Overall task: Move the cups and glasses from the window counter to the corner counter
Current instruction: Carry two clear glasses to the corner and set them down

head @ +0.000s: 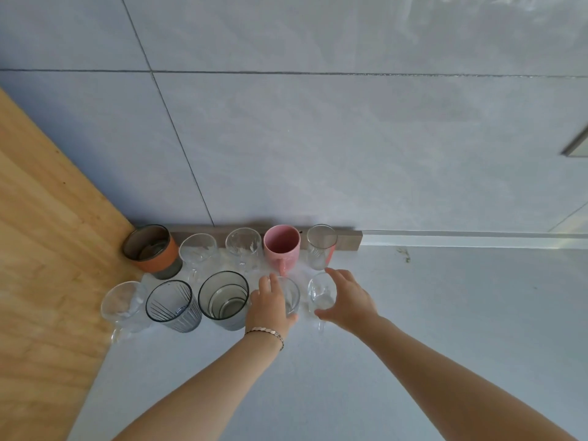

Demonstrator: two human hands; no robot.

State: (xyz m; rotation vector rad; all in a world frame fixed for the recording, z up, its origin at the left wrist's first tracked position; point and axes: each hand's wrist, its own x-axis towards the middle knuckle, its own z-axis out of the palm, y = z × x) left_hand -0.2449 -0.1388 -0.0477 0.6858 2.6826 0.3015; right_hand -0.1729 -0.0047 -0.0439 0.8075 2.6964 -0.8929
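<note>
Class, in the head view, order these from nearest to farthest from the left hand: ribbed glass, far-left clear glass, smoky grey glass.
1. Smoky grey glass, just left of the left hand.
2. Ribbed glass, next leftward.
3. Far-left clear glass, at the front row's end.

The bare left arm (203, 389) and bare right arm (451, 374) are stretching forward, angling in toward each other. The left hand (270, 308), a thin linked bracelet (266, 331) circling its wrist, is wrapping its fingers round a clear glass tumbler (292, 297). The right hand (348, 300) is clasping a small clear rounded glass (322, 292) between thumb and curled fingers.
</note>
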